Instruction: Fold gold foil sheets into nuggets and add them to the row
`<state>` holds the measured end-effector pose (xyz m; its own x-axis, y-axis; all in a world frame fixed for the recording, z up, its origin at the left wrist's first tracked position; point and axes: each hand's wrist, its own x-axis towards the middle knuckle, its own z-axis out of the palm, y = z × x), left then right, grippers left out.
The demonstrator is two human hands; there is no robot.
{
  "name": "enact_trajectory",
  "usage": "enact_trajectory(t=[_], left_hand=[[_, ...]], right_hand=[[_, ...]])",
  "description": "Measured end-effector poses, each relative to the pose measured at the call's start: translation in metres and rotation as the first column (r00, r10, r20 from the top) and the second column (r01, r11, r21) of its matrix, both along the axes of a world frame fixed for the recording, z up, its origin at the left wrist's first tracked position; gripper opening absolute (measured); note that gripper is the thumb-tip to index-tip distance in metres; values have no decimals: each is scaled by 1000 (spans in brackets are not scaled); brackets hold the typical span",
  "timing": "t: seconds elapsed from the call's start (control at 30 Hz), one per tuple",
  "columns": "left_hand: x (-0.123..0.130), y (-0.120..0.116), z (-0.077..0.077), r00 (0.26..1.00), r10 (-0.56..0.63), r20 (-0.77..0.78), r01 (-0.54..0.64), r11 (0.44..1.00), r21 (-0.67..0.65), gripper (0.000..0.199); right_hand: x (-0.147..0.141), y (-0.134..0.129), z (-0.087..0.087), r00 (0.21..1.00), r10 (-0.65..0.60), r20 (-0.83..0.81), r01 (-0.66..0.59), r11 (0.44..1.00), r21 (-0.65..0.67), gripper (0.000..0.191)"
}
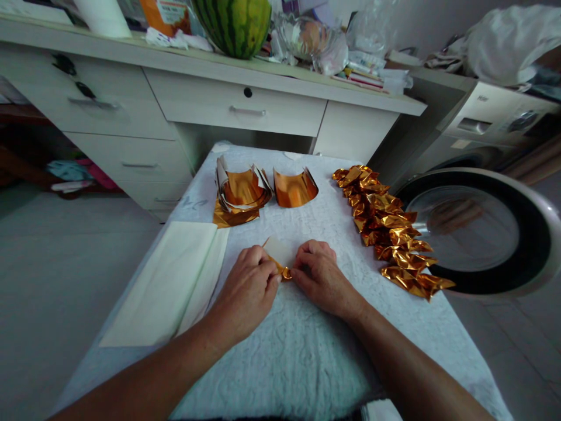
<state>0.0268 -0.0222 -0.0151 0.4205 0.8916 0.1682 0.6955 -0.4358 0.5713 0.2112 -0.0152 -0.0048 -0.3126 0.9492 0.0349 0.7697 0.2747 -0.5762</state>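
Note:
Between my two hands lies a sheet of gold foil paper (280,252), pale side up, its near edge rolled into a shiny gold strip. My left hand (250,282) pinches the left end of that roll with thumb and fingers. At the right end, my right hand (319,275) has its thumb and curled fingers on the paper. Beyond them stand a stack of curved gold sheets (243,188) and a single curved gold sheet (295,188). To the right runs a row of several folded gold foil pieces (385,225), overlapping each other.
White paper sheets (169,280) lie on the left of the cloth-covered table (280,362). An open washing machine door (477,231) hangs close to its right edge. Behind is a white desk with drawers (245,105), bearing a watermelon (234,23) and plastic bags.

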Motion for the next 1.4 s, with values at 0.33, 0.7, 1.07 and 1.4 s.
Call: enact_trajectory(t=[0.33,0.7,1.07,1.4], left_hand=[[4,0,-2,999,30,26,-31,999,16,13],[5,-1,-1,999,13,-36,-11,998,54,16],[6,1,-2,998,42,-44,-39,997,60,14],[1,2,-5,998,35,56,-34,999,-27,12]], right_hand=[[-2,1,-1,1000,-17,2,17,1000,-4,13],[-2,1,-4,998,-55,6,55,998,2,15],[-2,-1,-10,996,-79,-33,81,995,65,14],[-3,0,-7,997,-79,19,79,997,28,15]])
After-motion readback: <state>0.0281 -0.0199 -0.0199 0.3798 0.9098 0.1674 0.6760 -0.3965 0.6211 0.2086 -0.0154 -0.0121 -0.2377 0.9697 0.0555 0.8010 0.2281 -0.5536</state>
